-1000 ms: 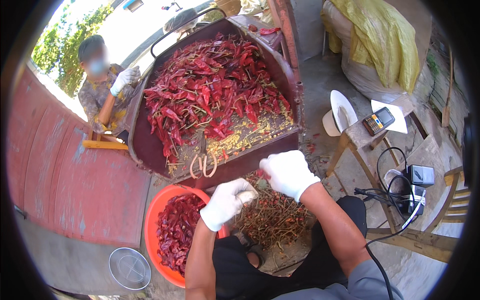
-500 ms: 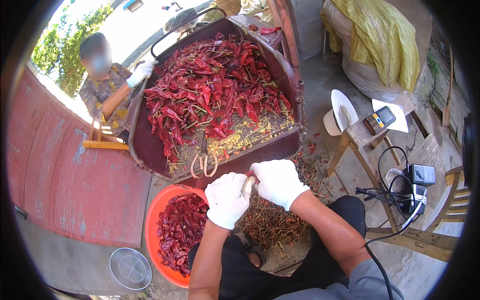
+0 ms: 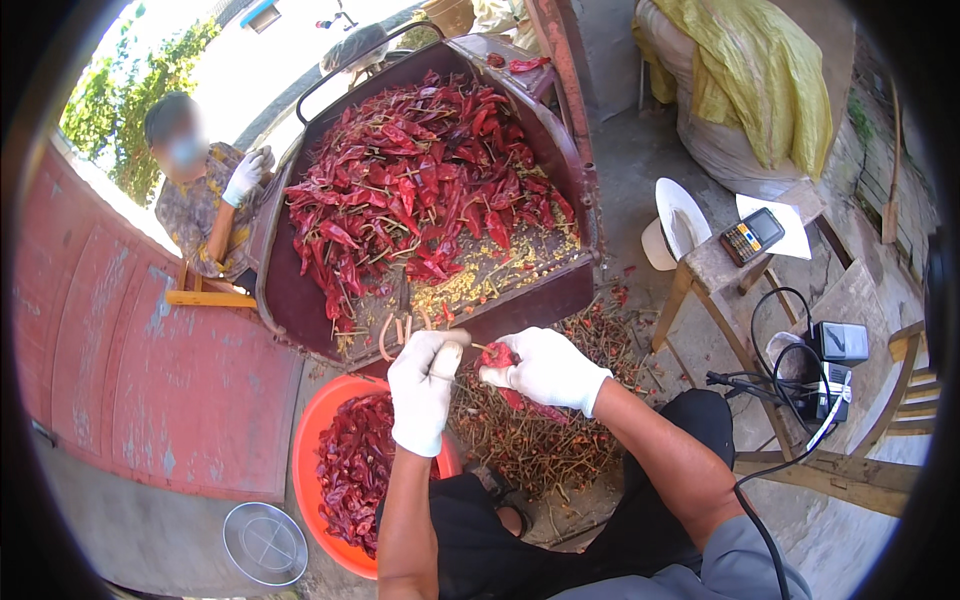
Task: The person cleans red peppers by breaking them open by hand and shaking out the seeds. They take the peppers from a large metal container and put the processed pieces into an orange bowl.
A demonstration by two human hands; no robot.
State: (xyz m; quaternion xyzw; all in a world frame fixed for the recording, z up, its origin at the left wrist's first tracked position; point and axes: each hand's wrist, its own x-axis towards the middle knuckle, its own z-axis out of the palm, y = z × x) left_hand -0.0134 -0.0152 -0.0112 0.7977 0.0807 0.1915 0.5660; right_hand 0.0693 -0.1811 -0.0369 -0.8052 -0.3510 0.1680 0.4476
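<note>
Both my hands wear white gloves and meet in front of the metal cart bed (image 3: 545, 305). My right hand (image 3: 553, 370) is closed around dried red chili peppers, and one pepper (image 3: 497, 356) shows at the fingertips, with others poking out below. My left hand (image 3: 422, 388) pinches at the thin stem end of that pepper; its fingertips partly hide the stem. A heap of dried red chilies (image 3: 410, 170) with stems fills most of the cart bed. Below my left hand, an orange basin (image 3: 303, 465) holds red chilies. Loose stems (image 3: 545, 450) lie piled beneath my right hand.
Pinkish looped handles (image 3: 388, 338) lie at the cart's near edge. Across the cart sits a co-worker (image 3: 205, 210) in white gloves. A wooden stool (image 3: 705, 265) with a handheld device (image 3: 752, 238), a white hat (image 3: 680, 225) and cabled boxes (image 3: 838, 345) stand at right. A round sieve-like disc (image 3: 265, 542) lies lower left.
My hands have moved slightly apart, my left one leftward, baring the pepper and its stem between them. The co-worker's gloved hand has drawn back from the cart's rim.
</note>
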